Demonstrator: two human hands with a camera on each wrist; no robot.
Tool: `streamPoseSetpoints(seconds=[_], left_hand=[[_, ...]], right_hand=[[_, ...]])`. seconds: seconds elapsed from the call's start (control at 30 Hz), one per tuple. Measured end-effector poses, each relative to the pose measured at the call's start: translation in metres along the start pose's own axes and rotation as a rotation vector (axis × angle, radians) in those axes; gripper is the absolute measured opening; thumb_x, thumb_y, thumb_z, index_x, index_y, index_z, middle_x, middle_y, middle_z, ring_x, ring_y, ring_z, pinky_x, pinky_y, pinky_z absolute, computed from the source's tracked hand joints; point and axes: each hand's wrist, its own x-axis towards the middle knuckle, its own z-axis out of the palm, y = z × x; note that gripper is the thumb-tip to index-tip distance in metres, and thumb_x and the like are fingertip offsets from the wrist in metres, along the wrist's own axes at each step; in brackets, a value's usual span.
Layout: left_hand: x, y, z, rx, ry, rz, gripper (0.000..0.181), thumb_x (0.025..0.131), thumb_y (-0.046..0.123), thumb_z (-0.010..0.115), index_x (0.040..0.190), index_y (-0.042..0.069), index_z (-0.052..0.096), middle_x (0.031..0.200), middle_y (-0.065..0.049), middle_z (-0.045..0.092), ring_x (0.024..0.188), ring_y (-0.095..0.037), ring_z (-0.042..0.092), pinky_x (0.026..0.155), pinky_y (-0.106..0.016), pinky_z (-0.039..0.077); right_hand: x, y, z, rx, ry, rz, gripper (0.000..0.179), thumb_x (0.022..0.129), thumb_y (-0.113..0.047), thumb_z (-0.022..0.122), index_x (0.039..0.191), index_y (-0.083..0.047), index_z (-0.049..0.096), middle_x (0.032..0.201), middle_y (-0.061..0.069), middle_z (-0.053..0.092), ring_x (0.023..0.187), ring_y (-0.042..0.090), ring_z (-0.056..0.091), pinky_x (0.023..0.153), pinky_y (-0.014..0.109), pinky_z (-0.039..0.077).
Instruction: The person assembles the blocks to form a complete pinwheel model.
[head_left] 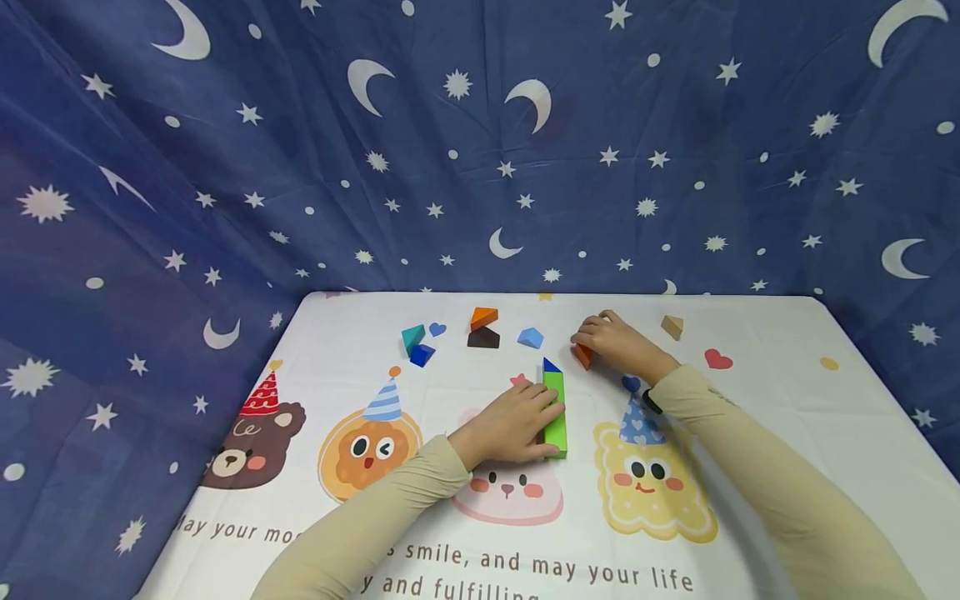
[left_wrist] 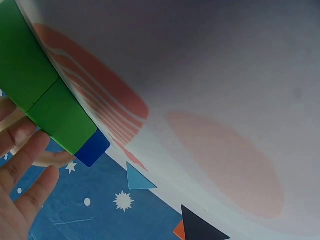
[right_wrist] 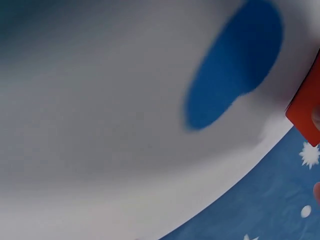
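My left hand (head_left: 517,422) rests against a row of green blocks (head_left: 555,412), its fingers laid across the top. Two green blocks meet at a seam in the left wrist view, and a blue triangular block (left_wrist: 92,148) touches their far end. Further right and back, my right hand (head_left: 618,343) pinches an orange block (head_left: 582,356) just at the table surface. Only part of that orange block (right_wrist: 306,107) and bits of fingertip show at the right wrist view's edge.
Toward the back lie a teal block (head_left: 412,337), a dark blue block (head_left: 422,356), an orange wedge (head_left: 483,317) by a black block (head_left: 483,337), and a light blue block (head_left: 530,337). A tan block (head_left: 672,327) sits right of my right hand. A starry blue curtain (head_left: 450,208) hangs behind.
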Motion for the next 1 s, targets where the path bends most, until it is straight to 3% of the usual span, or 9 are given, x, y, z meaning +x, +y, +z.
streamPoseSetpoints(seconds=[0.43, 0.73, 1.0], left_hand=[[0.000, -0.001, 0.002, 0.006, 0.031, 0.013, 0.050, 0.088, 0.062, 0.047, 0.109, 0.016, 0.051, 0.105, 0.002, 0.051, 0.105, -0.015, 0.049, 0.096, -0.030, 0.040], [0.000, -0.001, 0.002, -0.002, 0.023, 0.010, 0.051, 0.088, 0.062, 0.046, 0.110, 0.017, 0.051, 0.105, 0.002, 0.051, 0.105, -0.015, 0.048, 0.097, -0.029, 0.040], [0.000, -0.001, 0.001, -0.001, 0.028, 0.010, 0.050, 0.088, 0.062, 0.047, 0.109, 0.017, 0.051, 0.104, 0.003, 0.051, 0.105, -0.015, 0.049, 0.096, -0.029, 0.040]], right_hand=[[0.021, -0.018, 0.000, 0.069, 0.049, -0.078, 0.032, 0.078, 0.004, 0.069, 0.104, -0.014, 0.068, 0.098, 0.004, 0.070, 0.099, 0.023, 0.061, 0.090, 0.047, 0.046], [0.018, -0.015, -0.001, 0.063, 0.076, -0.033, 0.034, 0.073, -0.001, 0.076, 0.104, -0.011, 0.067, 0.098, 0.006, 0.068, 0.099, 0.025, 0.061, 0.089, 0.046, 0.045], [0.020, -0.014, -0.001, 0.062, 0.067, -0.039, 0.027, 0.076, -0.007, 0.075, 0.102, -0.010, 0.068, 0.097, 0.006, 0.069, 0.098, 0.025, 0.061, 0.087, 0.046, 0.046]])
